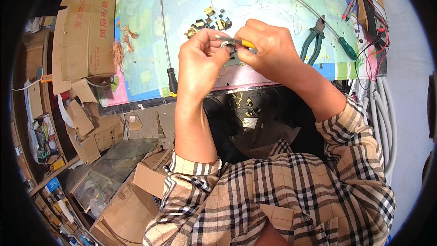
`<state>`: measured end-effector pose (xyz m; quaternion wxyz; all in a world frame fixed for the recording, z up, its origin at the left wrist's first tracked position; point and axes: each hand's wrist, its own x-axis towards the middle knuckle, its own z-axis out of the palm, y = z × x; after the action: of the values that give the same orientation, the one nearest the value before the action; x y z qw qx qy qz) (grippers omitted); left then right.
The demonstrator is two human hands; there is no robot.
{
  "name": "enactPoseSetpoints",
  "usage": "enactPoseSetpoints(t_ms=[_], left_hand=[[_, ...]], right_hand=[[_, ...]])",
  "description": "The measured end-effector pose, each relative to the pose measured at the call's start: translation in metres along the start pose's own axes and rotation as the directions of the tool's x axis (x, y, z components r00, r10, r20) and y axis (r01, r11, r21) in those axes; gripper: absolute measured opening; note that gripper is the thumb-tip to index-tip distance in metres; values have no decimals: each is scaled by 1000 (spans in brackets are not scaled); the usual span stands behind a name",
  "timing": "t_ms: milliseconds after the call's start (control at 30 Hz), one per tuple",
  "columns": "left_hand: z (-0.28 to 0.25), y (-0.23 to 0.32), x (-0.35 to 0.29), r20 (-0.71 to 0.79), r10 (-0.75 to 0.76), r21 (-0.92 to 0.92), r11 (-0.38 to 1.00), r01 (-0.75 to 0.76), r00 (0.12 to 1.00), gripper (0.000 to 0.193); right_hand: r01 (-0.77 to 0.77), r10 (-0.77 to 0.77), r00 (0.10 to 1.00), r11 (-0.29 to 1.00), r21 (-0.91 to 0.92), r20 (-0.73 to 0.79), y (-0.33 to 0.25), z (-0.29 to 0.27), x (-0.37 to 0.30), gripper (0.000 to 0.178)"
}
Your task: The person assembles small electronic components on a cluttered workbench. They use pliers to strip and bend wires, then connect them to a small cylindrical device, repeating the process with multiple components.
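Observation:
My left hand [200, 59] pinches a small ring-shaped metal part [228, 47] between thumb and fingertips, over the near edge of a light green and blue table mat [145, 41]. My right hand [268, 48] grips a small yellow-handled tool [239, 42] whose metal tip lies against that part. Both hands touch around the part, which is mostly hidden by the fingers. Just beyond the hands lies a cluster of several small yellow and black components [209, 20] with thin loose wires.
A long screwdriver with a black handle [166, 41] lies left of my hands. Green-handled pliers [313, 38] and a green-handled screwdriver [334, 34] lie at right. A meter with red and black leads [371, 13] sits far right. Cardboard boxes [86, 27] stack at left and below.

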<state>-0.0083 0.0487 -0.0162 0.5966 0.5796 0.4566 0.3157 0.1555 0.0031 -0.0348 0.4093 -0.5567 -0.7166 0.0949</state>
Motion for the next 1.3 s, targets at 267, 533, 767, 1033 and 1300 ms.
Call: enactPoseSetpoints(t_ms=[267, 533, 767, 1033, 1300], left_hand=[[3, -6, -2, -8, 5, 131, 991, -4, 1000, 19], [-10, -9, 5, 125, 0, -356, 933, 45, 992, 17], [-8, -8, 5, 115, 31, -372, 928, 14, 993, 20], [-9, -6, 4, 83, 73, -276, 960, -48, 994, 19], [-8, -4, 2, 59, 67, -168, 984, -56, 996, 19]], right_hand=[[-152, 154, 988, 977, 152, -2, 10, -5, 7, 11], [-481, 395, 876, 769, 422, 277, -7, -24, 13, 24], [-486, 398, 872, 772, 411, 284, -4, -19, 10, 24], [-432, 339, 900, 772, 465, 273, -7, -20, 9, 13], [-444, 346, 891, 798, 408, 294, -8, -20, 10, 13]])
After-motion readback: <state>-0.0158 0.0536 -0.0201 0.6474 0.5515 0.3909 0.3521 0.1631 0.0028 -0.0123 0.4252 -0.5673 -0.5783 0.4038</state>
